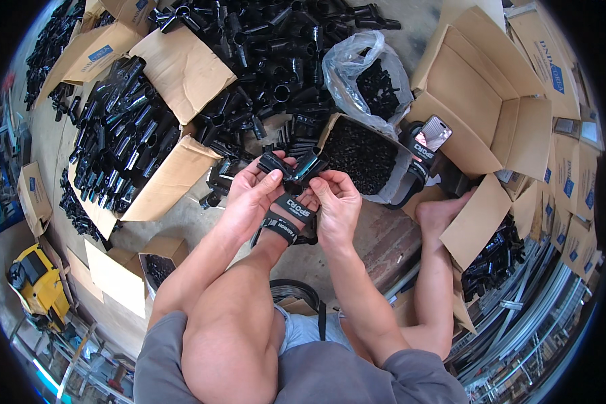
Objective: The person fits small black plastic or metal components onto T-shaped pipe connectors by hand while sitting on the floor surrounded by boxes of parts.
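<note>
In front of me, above my sandalled foot, my left hand (254,187) is closed round a glossy black tubular plastic fitting (274,163). My right hand (337,207) pinches a second black tubular fitting (310,164) beside it, fingers closed at its lower right. The two fittings meet or nearly meet; I cannot tell whether they are joined. Just beyond my right hand stands a box of small black parts (360,156). A large heap of black tubular fittings (276,54) lies on the floor past both hands.
An open carton full of black fittings (124,135) stands at left. A clear plastic bag (343,67) holds small black parts. At right are an open carton (464,87), a sandal with a phone (435,133) on it, and metal rods (532,316). A yellow machine (44,283) stands far left.
</note>
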`<state>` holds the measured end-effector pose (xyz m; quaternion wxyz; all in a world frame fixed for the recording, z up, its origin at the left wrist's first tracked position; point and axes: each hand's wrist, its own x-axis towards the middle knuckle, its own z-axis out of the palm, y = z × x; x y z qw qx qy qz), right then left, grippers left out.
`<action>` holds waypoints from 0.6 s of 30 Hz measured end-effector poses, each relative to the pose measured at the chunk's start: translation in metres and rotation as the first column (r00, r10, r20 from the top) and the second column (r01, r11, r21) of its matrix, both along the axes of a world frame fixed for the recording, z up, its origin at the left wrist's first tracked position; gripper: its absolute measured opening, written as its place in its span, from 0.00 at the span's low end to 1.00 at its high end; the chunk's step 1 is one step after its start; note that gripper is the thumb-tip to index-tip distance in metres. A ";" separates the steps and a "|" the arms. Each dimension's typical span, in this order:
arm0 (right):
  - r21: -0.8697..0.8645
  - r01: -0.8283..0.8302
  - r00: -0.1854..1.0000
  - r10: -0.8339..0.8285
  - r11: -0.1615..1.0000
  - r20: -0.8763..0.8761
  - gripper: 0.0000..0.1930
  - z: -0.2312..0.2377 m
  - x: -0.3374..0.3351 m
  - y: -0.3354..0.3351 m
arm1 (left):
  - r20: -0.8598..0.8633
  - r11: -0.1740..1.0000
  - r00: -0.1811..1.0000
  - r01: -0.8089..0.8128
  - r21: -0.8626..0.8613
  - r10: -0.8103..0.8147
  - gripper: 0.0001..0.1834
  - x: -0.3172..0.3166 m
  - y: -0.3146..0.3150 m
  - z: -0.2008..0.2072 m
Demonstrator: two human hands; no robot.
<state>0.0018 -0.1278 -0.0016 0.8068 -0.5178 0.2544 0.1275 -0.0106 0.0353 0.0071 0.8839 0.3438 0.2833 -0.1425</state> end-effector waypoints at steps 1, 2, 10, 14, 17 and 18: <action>0.019 0.031 1.000 -0.031 0.999 0.005 0.08 -0.002 -0.003 0.003 | -0.001 1.000 1.000 -0.004 0.001 0.004 0.25 0.000 0.000 0.001; 0.037 0.063 0.998 -0.063 0.997 0.008 0.08 -0.003 -0.005 0.004 | 0.043 0.999 0.999 -0.006 0.047 0.004 0.26 0.001 0.000 0.001; 0.296 0.137 0.989 -0.112 0.945 -0.100 0.10 -0.008 -0.014 0.004 | 0.110 0.985 0.994 -0.002 0.173 -0.017 0.27 0.001 0.001 0.006; 0.292 0.074 0.996 -0.058 0.954 -0.062 0.10 -0.006 -0.012 0.002 | 0.073 0.997 0.997 -0.036 0.071 0.031 0.26 0.000 0.001 0.005; 0.261 0.064 0.998 -0.054 0.963 -0.044 0.09 -0.009 -0.012 0.000 | 0.093 0.994 0.996 -0.016 0.108 0.006 0.27 0.000 0.001 0.005; 0.261 0.063 0.998 -0.053 0.963 -0.046 0.09 -0.009 -0.013 0.000 | 0.100 0.991 0.995 -0.002 0.135 -0.011 0.27 0.000 0.001 0.006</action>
